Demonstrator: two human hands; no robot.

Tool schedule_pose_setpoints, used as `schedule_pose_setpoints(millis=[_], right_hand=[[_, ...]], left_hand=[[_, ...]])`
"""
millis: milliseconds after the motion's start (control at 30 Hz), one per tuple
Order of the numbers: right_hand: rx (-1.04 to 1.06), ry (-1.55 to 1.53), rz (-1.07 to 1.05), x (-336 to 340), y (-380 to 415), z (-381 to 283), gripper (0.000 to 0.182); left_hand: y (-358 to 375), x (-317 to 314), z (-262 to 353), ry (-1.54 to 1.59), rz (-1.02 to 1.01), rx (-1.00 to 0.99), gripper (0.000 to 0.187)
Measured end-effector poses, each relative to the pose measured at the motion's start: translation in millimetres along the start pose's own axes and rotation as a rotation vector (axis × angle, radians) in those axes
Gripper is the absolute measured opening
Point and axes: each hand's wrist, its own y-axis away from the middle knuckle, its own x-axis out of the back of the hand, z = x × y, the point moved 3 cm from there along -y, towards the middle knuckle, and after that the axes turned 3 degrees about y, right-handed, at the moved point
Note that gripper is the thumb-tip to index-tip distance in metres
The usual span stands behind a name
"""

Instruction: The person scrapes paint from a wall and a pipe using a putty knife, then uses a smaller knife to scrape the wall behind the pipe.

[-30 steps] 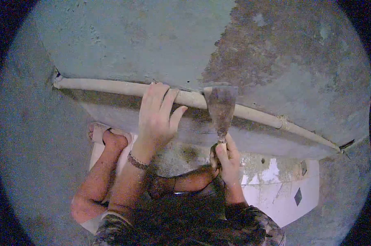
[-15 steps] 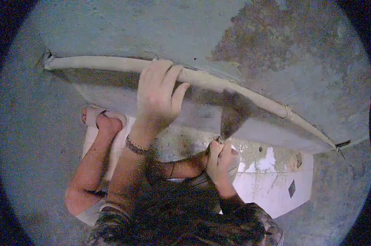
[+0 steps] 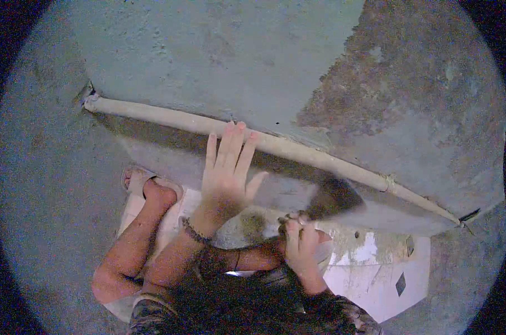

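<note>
My left hand (image 3: pixel 226 177) is open, its fingers spread, with the fingertips against the pale pipe (image 3: pixel 297 153) that runs along the base of the wall. A braided bracelet (image 3: pixel 195 230) circles that wrist. Lower and to the right, my right hand (image 3: pixel 302 245) is closed around the narrow end of a dark fan-shaped tool (image 3: pixel 335 198), smeared by motion. The tool's wide end points toward the wall below the pipe. From this blur I cannot tell whether it is a brush or a scraper.
The grey-green wall (image 3: pixel 208 67) has a brown, peeled patch (image 3: pixel 398 89) on its right. Stained white floor tiles (image 3: pixel 370 273) with dark diamond inlays lie at the lower right. My sandalled foot (image 3: pixel 147 181) is at the left, and a tie (image 3: pixel 389 183) wraps the pipe.
My left hand has loosened from its curl over the pipe, and its fingers now stretch out. The dark tool has swung right and lower. The whole view has shifted slightly.
</note>
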Motion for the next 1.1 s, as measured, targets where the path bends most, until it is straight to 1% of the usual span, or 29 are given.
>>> schedule_pose_setpoints(millis=[33, 67, 133, 167, 233, 267, 333, 367, 400, 433, 467, 500, 533, 600, 633, 667, 700, 733, 767, 833, 867, 933, 967, 1033, 1100], right_hand=[[-0.090, 0.000, -0.105, -3, -2, 3, 0.020], [-0.095, -0.002, -0.111, -2, 1, -2, 0.020], [-0.260, -0.173, -0.106, 2, 1, -12, 0.019], [-0.249, -0.169, -0.105, 3, 3, -10, 0.019], [-0.175, -0.419, 0.006, 6, 8, -7, 0.018], [-0.171, -0.419, -0.008, 8, 7, -7, 0.018], [-0.152, -0.400, -0.130, 15, 1, -23, 0.018], [-0.214, -0.277, -0.250, 20, -4, -31, 0.018], [-0.227, -0.274, -0.263, 30, 1, -33, 0.018], [-0.338, -0.369, -0.281, 37, 6, -32, 0.021], [-0.435, -0.468, -0.297, 40, 9, -32, 0.025], [-0.408, -0.702, -0.190, 42, 15, -37, 0.031], [-0.401, -0.702, -0.215, 32, 17, -32, 0.031], [0.055, -0.844, 0.229, 21, 20, -19, 0.035], [-0.239, -0.990, 0.033, 10, 17, -8, 0.033], [-0.037, -0.266, 0.021, 7, 20, -3, 0.030], [-0.282, -0.434, -0.116, 0, 24, 9, 0.029], [-0.525, -0.594, -0.254, -6, 24, 6, 0.028], [-0.511, -0.600, -0.266, -8, 27, 1, 0.028], [-0.418, -0.735, -0.254, -8, 28, -6, 0.024], [-0.406, -0.738, -0.260, -3, 27, -12, 0.024], [-0.369, -0.405, -0.304, 5, 18, -25, 0.023], [-0.373, -0.396, -0.295, 11, 15, -23, 0.023], [-0.151, -0.098, -0.291, 35, 7, -18, 0.023], [0.111, 0.286, -0.254, 67, -6, -42, 0.026]], left_hand=[[2, 0, -1, -0.003, -0.007, 0.006, 0.069], [3, 0, -2, -0.015, -0.002, -0.012, 0.067], [2, 1, -4, -0.028, 0.007, -0.033, 0.066], [1, 1, -6, -0.044, -0.009, -0.041, 0.066], [-2, 3, -10, -0.068, -0.014, -0.039, 0.067], [-2, 3, -7, -0.102, -0.012, -0.015, 0.065], [-3, 2, -1, -0.132, -0.021, 0.016, 0.064], [-5, 3, 0, -0.155, -0.021, 0.032, 0.063], [-6, 1, 2, -0.179, -0.024, 0.051, 0.063], [-3, -1, 3, -0.175, -0.040, 0.073, 0.063], [-4, -1, 1, -0.198, -0.032, 0.053, 0.061], [-7, -2, -2, -0.229, -0.015, 0.035, 0.059], [-8, -3, -5, -0.243, -0.010, 0.056, 0.059], [-6, -10, -6, -0.348, -0.007, 0.025, 0.054], [-4, -16, -8, -0.348, 0.069, 0.000, 0.051], [-4, -14, -6, -0.359, 0.052, 0.017, 0.050], [-4, -11, -3, -0.370, 0.040, 0.029, 0.049], [-4, -8, -1, -0.385, 0.046, 0.033, 0.049], [-4, -5, 0, -0.364, 0.028, 0.038, 0.050], [-9, -8, 0, -0.357, 0.010, 0.053, 0.050], [-7, -6, 1, -0.354, 0.015, 0.030, 0.051], [-5, -3, -5, -0.336, 0.022, 0.010, 0.053], [-4, -2, -8, -0.301, 0.033, 0.001, 0.050], [-5, -3, -7, -0.242, 0.042, -0.020, 0.048], [-2, 2, -15, -0.288, 0.069, -0.040, 0.046]])
